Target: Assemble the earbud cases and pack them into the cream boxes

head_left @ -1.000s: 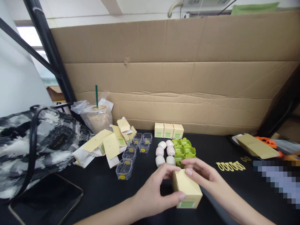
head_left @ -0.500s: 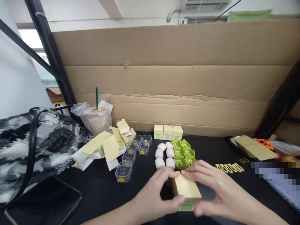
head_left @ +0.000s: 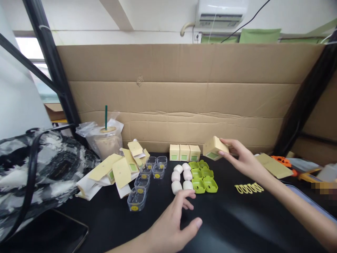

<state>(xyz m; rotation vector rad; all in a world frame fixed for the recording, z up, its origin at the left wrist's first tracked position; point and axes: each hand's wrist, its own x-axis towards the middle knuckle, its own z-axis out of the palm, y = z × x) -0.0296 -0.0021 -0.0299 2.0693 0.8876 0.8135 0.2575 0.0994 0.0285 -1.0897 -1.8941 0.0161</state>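
My right hand [head_left: 238, 153] grips a small cream box [head_left: 214, 148] with a green label, tilted, just right of three matching cream boxes [head_left: 184, 153] lined up by the cardboard. Nothing is in my left hand [head_left: 175, 223]; its fingers are apart over the black tabletop. Just beyond it sit several white and pale pink rounded pieces [head_left: 176, 187] in two columns. Several bright green square cups [head_left: 210, 185] stand beside them on the right. Farther left are clear plastic cups [head_left: 136, 199] with yellow round stickers.
Flattened cream cartons and white paper [head_left: 122, 172] lie left, before a bagged drink [head_left: 107, 142] with a green straw. A fluffy black-and-white bag [head_left: 60, 161] and dark tablet [head_left: 50, 232] fill the left. Yellow rings [head_left: 249, 188] lie right. A cardboard wall [head_left: 179, 98] closes the back.
My right hand has carried the cream box away from the front to the back row's right side. My left hand has let go of it and stays near the front. The view has tilted up.
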